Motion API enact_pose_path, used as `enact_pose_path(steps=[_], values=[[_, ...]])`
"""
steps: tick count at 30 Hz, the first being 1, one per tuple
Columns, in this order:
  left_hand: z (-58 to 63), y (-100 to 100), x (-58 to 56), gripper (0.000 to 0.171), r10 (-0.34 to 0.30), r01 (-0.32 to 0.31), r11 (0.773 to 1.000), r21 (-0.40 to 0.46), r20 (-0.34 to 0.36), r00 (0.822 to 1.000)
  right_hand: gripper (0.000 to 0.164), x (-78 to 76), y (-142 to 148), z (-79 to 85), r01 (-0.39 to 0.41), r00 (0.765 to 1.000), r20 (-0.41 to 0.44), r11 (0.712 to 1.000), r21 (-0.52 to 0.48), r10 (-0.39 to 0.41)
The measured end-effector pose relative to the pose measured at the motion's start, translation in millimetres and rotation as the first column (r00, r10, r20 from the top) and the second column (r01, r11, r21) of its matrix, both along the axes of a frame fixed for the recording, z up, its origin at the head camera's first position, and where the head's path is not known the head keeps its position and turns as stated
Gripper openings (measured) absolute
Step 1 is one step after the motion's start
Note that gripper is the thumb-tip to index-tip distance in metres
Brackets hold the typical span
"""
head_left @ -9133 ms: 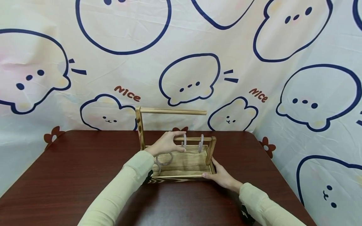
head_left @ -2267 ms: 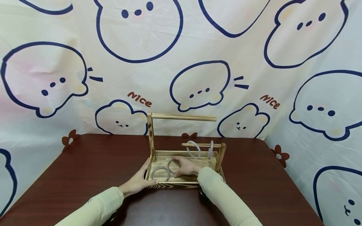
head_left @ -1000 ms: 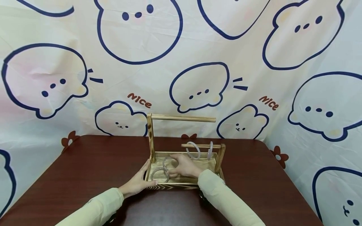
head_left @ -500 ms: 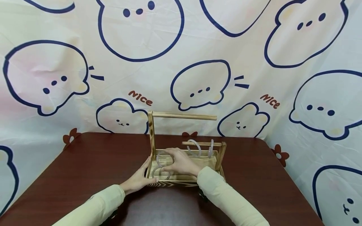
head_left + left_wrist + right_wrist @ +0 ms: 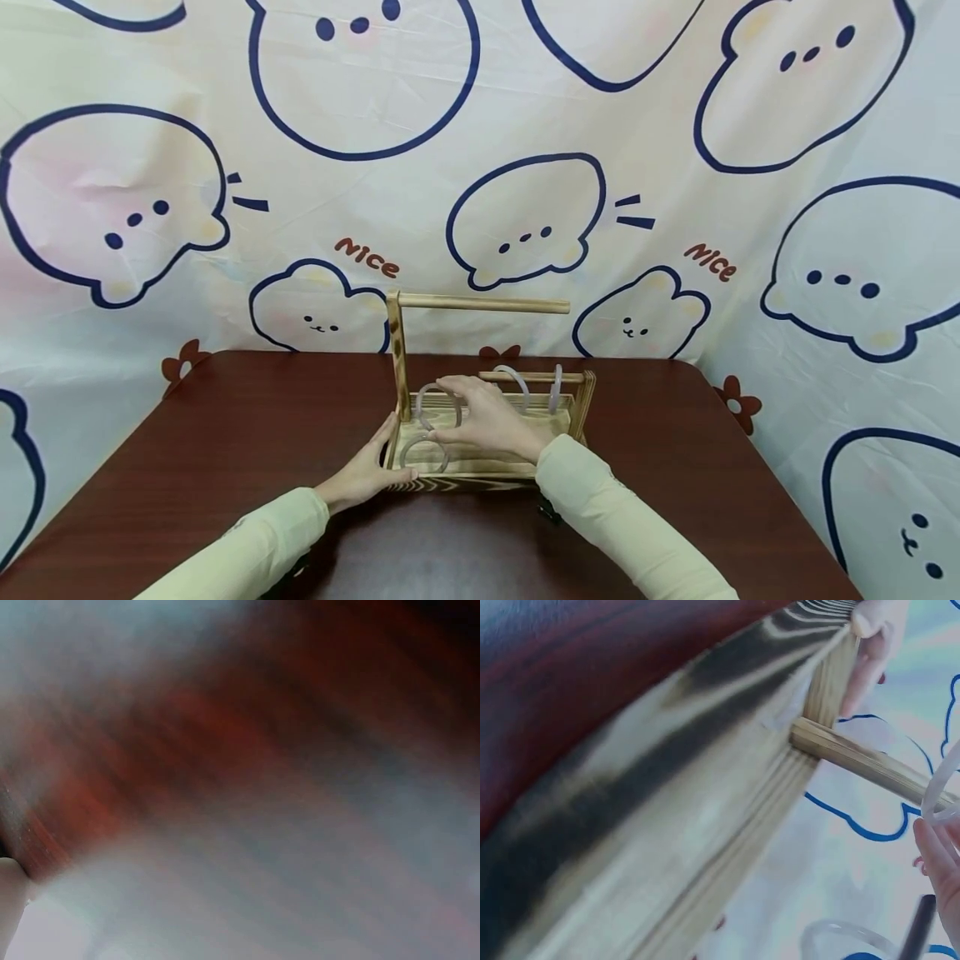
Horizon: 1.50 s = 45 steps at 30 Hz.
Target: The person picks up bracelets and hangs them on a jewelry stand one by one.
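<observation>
Right hand [image 5: 491,421] pinches a ring [image 5: 418,407] over the left part of the wooden tray [image 5: 480,482]; left hand [image 5: 366,477], fingers straight, rests against that end. My worry: a loose pinch could drop it, or a wide swing knock the post [image 5: 399,358]. Ring looks pale, translucent, slim, held roughly on edge.

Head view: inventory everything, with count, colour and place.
Table: one, dark red-brown, underneath.
Wooden stand: one, light brown, on the table; tray, high bar, low bar.
Hanging rings: two, pale, on the low bar.
Held ring: one, pale, over the tray.
Loose ring: one, pale, in the tray, left.
Backdrop: one, cream with navy cartoons, behind.
Sleeves: two, pale cream, foreground.
Wrist pieces: two, black, mostly hidden.
Left hand: one, at the tray's left end.
Right hand: one, pinching the held ring.
</observation>
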<state>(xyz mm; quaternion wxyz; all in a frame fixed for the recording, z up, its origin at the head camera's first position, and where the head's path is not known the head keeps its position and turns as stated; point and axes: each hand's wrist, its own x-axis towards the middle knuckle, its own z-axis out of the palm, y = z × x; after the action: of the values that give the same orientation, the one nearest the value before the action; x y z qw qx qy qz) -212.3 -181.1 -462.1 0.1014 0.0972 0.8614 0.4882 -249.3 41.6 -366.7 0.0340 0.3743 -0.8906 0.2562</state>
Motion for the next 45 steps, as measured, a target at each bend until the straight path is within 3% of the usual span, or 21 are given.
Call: enact_pose_path(steps=[5,22,28,33,41,45], values=[[-0.7,-0.3,0.4,0.102,0.005,-0.005,1.0,-0.005,-0.006,1.0,0.077,2.0,5.3,12.9,-0.026,0.999,-0.042,0.999,-0.03,0.024],[0.1,0.7,1.2,0.102,0.006,-0.006,1.0,-0.024,-0.012,1.0,0.079,0.4,28.3,24.5,0.033,0.996,0.088,0.979,-0.202,-0.016],[-1.4,1.2,0.7,0.102,0.005,-0.005,1.0,-0.01,0.0,1.0,0.077,0.3,35.2,27.8,0.038,0.995,0.097,0.96,-0.277,-0.011],[-1.0,2.8,1.4,0.101,0.005,-0.005,1.0,0.006,0.009,1.0,0.077,0.0,41.9,32.6,0.088,0.993,0.101,0.953,-0.289,-0.061],[0.4,1.5,1.5,0.102,0.008,-0.008,1.0,-0.025,-0.008,1.0,0.078,-4.8,55.2,36.2,0.105,0.985,0.17,0.904,-0.415,-0.036],[0.2,0.9,1.3,0.103,0.013,-0.013,1.0,-0.028,-0.013,1.0,0.077,-6.1,62.0,38.2,0.137,0.979,0.194,0.896,-0.423,-0.058]])
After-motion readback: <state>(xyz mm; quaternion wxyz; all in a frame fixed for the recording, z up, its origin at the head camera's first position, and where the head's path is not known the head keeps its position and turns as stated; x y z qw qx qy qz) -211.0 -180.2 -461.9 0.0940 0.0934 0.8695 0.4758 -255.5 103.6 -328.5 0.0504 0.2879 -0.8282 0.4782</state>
